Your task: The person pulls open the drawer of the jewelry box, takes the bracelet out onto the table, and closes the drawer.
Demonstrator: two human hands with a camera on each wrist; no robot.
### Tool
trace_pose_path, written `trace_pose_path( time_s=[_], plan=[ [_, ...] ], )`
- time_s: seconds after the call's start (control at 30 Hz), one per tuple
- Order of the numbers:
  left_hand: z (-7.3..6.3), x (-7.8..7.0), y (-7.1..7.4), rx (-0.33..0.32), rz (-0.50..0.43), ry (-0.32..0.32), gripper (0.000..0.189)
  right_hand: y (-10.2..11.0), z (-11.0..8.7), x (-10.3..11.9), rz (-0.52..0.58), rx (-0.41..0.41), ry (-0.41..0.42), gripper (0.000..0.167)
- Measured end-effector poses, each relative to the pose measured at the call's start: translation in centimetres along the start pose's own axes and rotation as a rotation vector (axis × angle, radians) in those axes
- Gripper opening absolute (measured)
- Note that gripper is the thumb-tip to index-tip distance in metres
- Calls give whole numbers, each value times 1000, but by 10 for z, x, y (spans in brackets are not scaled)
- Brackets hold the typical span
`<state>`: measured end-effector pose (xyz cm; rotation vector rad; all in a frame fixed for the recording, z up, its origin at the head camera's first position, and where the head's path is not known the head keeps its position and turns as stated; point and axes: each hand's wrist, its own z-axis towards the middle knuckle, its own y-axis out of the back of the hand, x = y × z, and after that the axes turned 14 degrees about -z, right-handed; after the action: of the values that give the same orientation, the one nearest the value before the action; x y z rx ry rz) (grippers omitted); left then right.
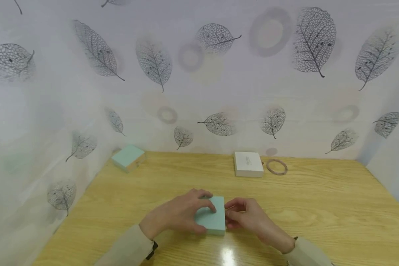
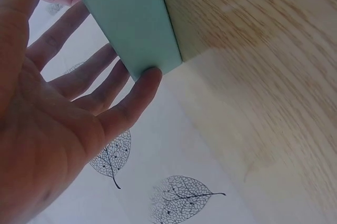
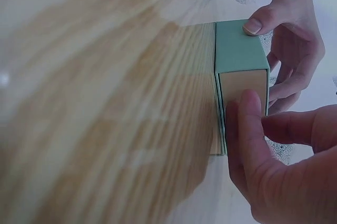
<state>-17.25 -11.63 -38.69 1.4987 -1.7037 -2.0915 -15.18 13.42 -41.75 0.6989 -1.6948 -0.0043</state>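
Note:
A mint green drawer box lies flat on the table in front of me. My left hand grips it across the top, thumb on the near side and other fingers toward the far side, one fingertip resting on the lid. The right wrist view shows the box's beige end face framed by the green sleeve. Against that face my right hand holds its bent fingertips close together. Whether they pinch a pull tab there is hidden by the fingers.
Another mint green box with an orange-beige end stands at the table's back left corner. A white box is at the back, with a pinkish-brown ring to its right. Leaf-patterned cloth hangs behind the wooden table.

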Motion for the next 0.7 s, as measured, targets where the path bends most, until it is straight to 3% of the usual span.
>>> trace_pose_path(
  time_s=[0.7],
  plan=[
    [4, -1, 0, 10, -20, 12, 45, -2, 3, 0, 28, -49, -46, 22]
  ],
)
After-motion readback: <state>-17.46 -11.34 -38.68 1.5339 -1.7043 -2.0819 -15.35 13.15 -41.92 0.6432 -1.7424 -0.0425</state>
